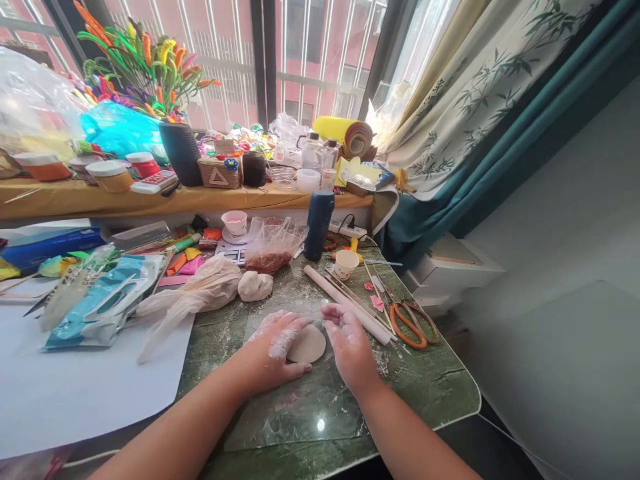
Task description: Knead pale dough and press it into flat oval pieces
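A flat round disc of pale clay [309, 345] lies on a clear plastic sheet [280, 417] over the green tabletop. My left hand [277, 343] is at the disc's left side, thumb and fingers spread around its edge and partly covering it. To the right of the disc is my right hand [347, 340], fingers slightly curled and apart, with nothing visible in it. White residue coats both hands. Behind them sits a lump of pale clay [255, 286], and a rolling pin [347, 305] lies slantwise beyond my right hand.
Orange-handled scissors [410, 327], thin sticks and a paper cup [346, 265] are on the right. A dark blue bottle [319, 227] stands at the back. Plastic bags [200, 290], a blue-and-white packet [107, 307] and white paper [95, 393] cover the left.
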### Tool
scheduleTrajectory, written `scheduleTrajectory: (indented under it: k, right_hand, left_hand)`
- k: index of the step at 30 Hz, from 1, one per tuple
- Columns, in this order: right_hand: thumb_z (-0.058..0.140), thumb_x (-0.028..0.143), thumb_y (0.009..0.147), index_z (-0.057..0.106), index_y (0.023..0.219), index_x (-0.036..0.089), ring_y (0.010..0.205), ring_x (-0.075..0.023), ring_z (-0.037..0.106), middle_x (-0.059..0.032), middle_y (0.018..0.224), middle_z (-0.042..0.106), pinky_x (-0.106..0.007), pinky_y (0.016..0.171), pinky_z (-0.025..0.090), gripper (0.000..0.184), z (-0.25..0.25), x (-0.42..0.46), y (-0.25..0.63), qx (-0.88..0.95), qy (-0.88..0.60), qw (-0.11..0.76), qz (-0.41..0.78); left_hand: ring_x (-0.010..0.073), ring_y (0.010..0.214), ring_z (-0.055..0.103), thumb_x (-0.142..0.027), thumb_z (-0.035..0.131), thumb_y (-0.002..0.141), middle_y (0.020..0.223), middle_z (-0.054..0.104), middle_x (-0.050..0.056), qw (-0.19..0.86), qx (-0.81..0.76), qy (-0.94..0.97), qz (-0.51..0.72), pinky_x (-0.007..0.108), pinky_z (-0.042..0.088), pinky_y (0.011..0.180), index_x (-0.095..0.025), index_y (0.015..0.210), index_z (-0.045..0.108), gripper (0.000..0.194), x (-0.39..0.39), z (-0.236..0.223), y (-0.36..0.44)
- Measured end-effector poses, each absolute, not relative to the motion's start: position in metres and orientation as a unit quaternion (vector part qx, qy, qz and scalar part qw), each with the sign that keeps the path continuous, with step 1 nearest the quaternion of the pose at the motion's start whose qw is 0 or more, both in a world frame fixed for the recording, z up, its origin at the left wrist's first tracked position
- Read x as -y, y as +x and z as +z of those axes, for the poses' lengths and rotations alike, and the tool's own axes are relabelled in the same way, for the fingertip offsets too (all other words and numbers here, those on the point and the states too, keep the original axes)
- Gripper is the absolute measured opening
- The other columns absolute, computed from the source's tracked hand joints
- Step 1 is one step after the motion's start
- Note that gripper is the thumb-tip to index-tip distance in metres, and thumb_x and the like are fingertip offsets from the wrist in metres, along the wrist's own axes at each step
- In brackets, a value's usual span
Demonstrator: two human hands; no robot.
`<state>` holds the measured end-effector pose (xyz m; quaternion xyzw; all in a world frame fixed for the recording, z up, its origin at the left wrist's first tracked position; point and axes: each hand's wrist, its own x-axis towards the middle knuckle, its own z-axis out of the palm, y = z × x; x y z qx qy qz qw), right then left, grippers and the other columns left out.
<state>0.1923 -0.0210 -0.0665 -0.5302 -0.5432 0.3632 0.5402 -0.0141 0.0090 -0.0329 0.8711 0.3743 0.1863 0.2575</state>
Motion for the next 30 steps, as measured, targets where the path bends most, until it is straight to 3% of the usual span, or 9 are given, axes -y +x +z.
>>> scheduleTrajectory:
  k: [4, 9, 13, 19, 26, 30]
  right_hand:
    - [0.048, 0.029, 0.097, 0.053, 0.133, 0.02, 0.121, -0.0238, 0.064, -0.013, 0.13, 0.066, -0.045, 0.104, 0.054, 0.038, -0.061, 0.026, 0.189, 0.593, -0.548, 0.496, 0.32]
    - [0.046, 0.017, 0.092, 0.056, 0.134, 0.016, 0.13, -0.0287, 0.056, -0.014, 0.131, 0.066, -0.053, 0.114, 0.042, 0.043, -0.053, 0.034, 0.183, 0.699, -0.584, 0.382, 0.158]
    - [0.044, 0.013, 0.091, 0.06, 0.129, 0.017, 0.118, -0.0302, 0.061, -0.0131, 0.12, 0.07, -0.057, 0.11, 0.043, 0.041, -0.051, 0.037, 0.18, 0.739, -0.58, 0.318, 0.124]
    - [0.05, 0.019, 0.089, 0.058, 0.129, 0.021, 0.118, -0.0285, 0.062, -0.0113, 0.122, 0.068, -0.05, 0.105, 0.05, 0.04, -0.049, 0.034, 0.185, 0.708, -0.572, 0.349, 0.22]
    - [0.058, 0.029, 0.089, 0.049, 0.133, 0.024, 0.113, -0.024, 0.067, -0.01, 0.12, 0.067, -0.042, 0.099, 0.056, 0.046, -0.057, 0.029, 0.188, 0.621, -0.483, 0.465, 0.405]
    - [0.067, 0.036, 0.087, 0.052, 0.128, 0.022, 0.11, -0.025, 0.069, -0.0112, 0.115, 0.068, -0.042, 0.096, 0.057, 0.046, -0.054, 0.024, 0.192, 0.587, -0.409, 0.478, 0.509]
  left_hand:
    - [0.0321, 0.12, 0.053, -0.037, 0.08, 0.076, 0.131, 0.061, 0.009, 0.264, -0.35, 0.88, 0.183, 0.05, 0.041, 0.108, -0.03, 0.138, 0.054, 0.067, -0.01, -0.029, -0.012]
    - [0.0307, 0.122, 0.054, -0.027, 0.077, 0.076, 0.133, 0.06, 0.008, 0.268, -0.338, 0.88, 0.197, 0.048, 0.04, 0.11, -0.029, 0.138, 0.052, 0.067, -0.009, -0.027, -0.011]
    - [0.0314, 0.125, 0.053, -0.028, 0.08, 0.073, 0.137, 0.06, 0.006, 0.263, -0.359, 0.874, 0.194, 0.048, 0.038, 0.112, -0.031, 0.138, 0.052, 0.071, -0.006, -0.023, -0.012]
    - [0.0326, 0.115, 0.057, -0.033, 0.081, 0.073, 0.126, 0.066, 0.007, 0.256, -0.389, 0.865, 0.186, 0.049, 0.042, 0.105, -0.03, 0.132, 0.058, 0.063, -0.003, -0.023, -0.014]
    - [0.0243, 0.122, 0.057, -0.019, 0.075, 0.077, 0.137, 0.052, 0.004, 0.342, -0.337, 0.855, 0.198, 0.037, 0.048, 0.105, -0.035, 0.135, 0.051, 0.066, 0.001, -0.018, -0.012]
    - [0.0218, 0.132, 0.051, -0.013, 0.069, 0.081, 0.145, 0.046, 0.003, 0.338, -0.301, 0.867, 0.207, 0.034, 0.041, 0.113, -0.038, 0.142, 0.044, 0.07, 0.004, -0.008, -0.011]
